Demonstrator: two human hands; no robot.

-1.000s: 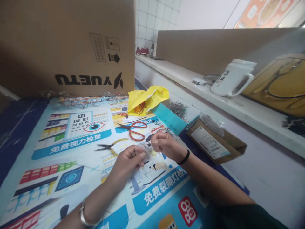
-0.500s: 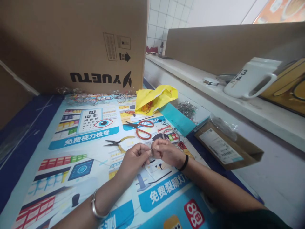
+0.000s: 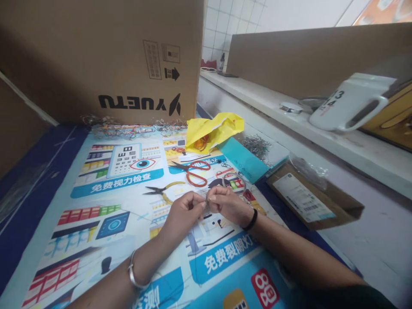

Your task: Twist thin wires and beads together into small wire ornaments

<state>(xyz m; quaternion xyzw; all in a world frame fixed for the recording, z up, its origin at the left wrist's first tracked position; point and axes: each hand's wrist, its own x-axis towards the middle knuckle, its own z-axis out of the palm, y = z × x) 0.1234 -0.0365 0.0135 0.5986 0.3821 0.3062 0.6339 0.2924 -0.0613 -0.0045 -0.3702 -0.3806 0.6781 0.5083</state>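
My left hand and my right hand meet above the printed sheet, fingertips nearly touching. Each is closed in a pinch on a thin strand that looks like wire; most of it is hidden by the fingers. Left of them lie pliers with yellow handles, jaws apart. Just beyond, scissors with red handles lie spread. A loose coil of thin wire rests behind my right hand, with small dark rings near it.
An open yellow bag holds orange items. Beside it a pile of silver wire pieces lies near a turquoise flap. A brown package sits at the right edge. A large carton stands behind; a white mug is on the ledge.
The view has shifted slightly, so the surroundings sit a little further right. Both hands keep the same pinch, close together.
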